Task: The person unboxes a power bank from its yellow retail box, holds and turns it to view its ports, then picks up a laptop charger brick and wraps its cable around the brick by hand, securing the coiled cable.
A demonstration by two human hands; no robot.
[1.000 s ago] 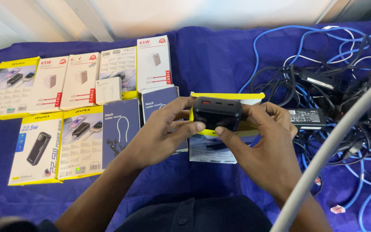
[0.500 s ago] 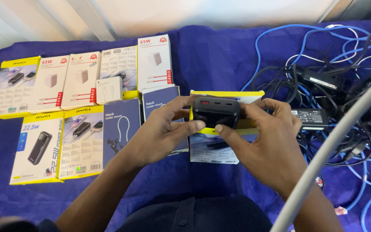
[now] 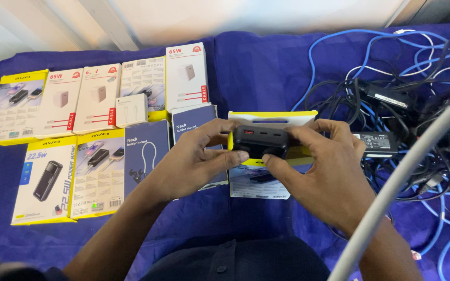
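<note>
Two hands' fingers [image 3: 241,155] clasped around black power bank [image 3: 260,140], above its yellow-edged box [image 3: 273,118].

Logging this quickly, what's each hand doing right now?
Left hand: closed on the left end of the black power bank.
Right hand: closed on the power bank's right end, above a yellow-edged box.

There is one view only, from a camera on the person's head. It looks steeply down and forward over the counter [image 3: 266,67], from close range. Both forearms enter from the bottom edge. Boxes [image 3: 100,135] fill the left part, cables [image 3: 407,104] the right part.
</note>
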